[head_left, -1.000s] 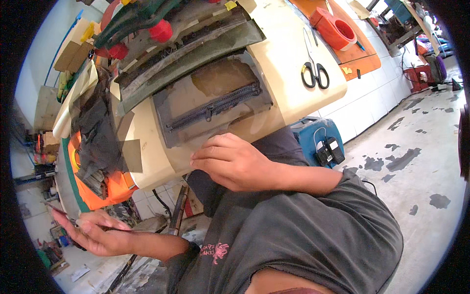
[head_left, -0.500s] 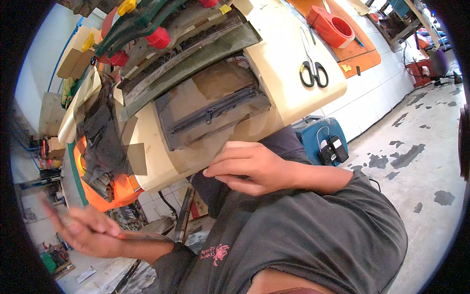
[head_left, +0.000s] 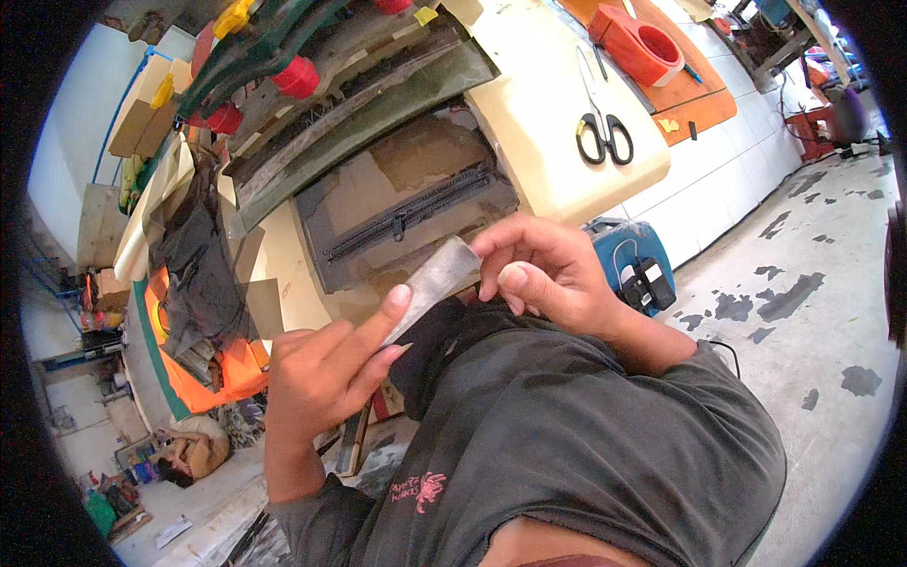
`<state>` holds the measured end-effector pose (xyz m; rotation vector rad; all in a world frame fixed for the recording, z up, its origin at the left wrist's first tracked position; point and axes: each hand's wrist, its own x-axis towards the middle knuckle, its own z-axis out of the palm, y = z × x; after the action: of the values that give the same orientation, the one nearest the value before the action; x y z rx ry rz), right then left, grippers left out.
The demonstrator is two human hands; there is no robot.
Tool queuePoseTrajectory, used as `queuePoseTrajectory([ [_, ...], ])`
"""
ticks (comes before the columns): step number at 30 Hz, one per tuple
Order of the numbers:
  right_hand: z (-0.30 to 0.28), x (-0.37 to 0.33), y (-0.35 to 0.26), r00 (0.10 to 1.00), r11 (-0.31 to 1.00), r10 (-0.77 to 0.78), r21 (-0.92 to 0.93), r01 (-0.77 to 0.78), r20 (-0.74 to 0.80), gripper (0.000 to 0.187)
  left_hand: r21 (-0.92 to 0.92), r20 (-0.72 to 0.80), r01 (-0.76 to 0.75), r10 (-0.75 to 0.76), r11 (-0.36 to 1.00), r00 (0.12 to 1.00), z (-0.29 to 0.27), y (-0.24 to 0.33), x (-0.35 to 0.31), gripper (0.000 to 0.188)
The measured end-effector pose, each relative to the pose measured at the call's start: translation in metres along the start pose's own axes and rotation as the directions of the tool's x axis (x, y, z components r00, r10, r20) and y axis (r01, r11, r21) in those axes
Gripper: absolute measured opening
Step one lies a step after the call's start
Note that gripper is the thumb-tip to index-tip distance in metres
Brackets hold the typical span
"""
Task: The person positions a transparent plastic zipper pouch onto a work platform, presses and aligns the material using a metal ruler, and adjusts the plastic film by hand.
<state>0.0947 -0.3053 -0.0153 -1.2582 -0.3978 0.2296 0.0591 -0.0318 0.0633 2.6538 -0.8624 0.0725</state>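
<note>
My left hand (head_left: 326, 364) grips a flat grey blade-like strip (head_left: 436, 283), its index finger stretched along the face and the thumb below. The strip slants up to the right, with a squared, broader far end. Near that end is my right hand (head_left: 548, 274), fingers bent and apart; its fingertips are at or touching the strip's corner. Nothing shows in its grip. Just beyond the hands lies a dark, see-through pouch-like panel (head_left: 364, 180) with a black zipper (head_left: 411, 215) across it, on the cream-covered table (head_left: 567, 76).
Black-handled scissors (head_left: 605, 137) and a red tape dispenser (head_left: 638, 42) lie at the far right. Green clamps with red knobs (head_left: 297, 77) stand at the back left. Dark sheer scraps (head_left: 194, 213) and orange cloth (head_left: 227, 373) are at the left. A blue case (head_left: 633, 269) sits beyond my right arm.
My left hand has swung in from the lower left, bringing the grey strip before the panel. My right hand has lifted off the table's near edge and moved right to the strip's end.
</note>
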Motion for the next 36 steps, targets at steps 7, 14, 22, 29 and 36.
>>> queuePoseTrajectory([
  [7, -0.007, 0.001, -0.01, 0.946, 0.948, 0.301, 0.072, -0.31, 0.117, 0.019, 0.123, 0.088, -0.022, 0.011, 0.992, 0.996, 0.006, 0.013, 0.006, 0.062],
  [14, -0.031, 0.005, -0.014, 0.92, 0.913, 0.384, 0.184, -0.365, -0.077, 0.016, 0.06, 0.055, 0.11, -0.114, 0.992, 0.992, 0.016, 0.003, -0.006, 0.071],
  [22, -0.057, 0.008, -0.008, 0.933, 0.949, 0.272, 0.226, -0.219, -0.236, 0.011, 0.085, -0.199, 0.27, -0.249, 0.959, 0.948, 0.002, -0.01, -0.022, 0.049],
  [29, -0.062, 0.007, -0.009, 0.93, 0.938, 0.173, 0.343, -0.055, -0.323, 0.013, -0.034, -0.131, 0.344, -0.345, 0.939, 0.929, 0.012, 0.006, -0.034, 0.041],
  [36, -0.043, 0.004, -0.021, 0.959, 0.973, 0.227, 0.079, -0.216, -0.169, 0.027, -0.118, -0.091, 0.248, -0.259, 0.962, 0.962, 0.054, 0.04, -0.031, 0.047],
])
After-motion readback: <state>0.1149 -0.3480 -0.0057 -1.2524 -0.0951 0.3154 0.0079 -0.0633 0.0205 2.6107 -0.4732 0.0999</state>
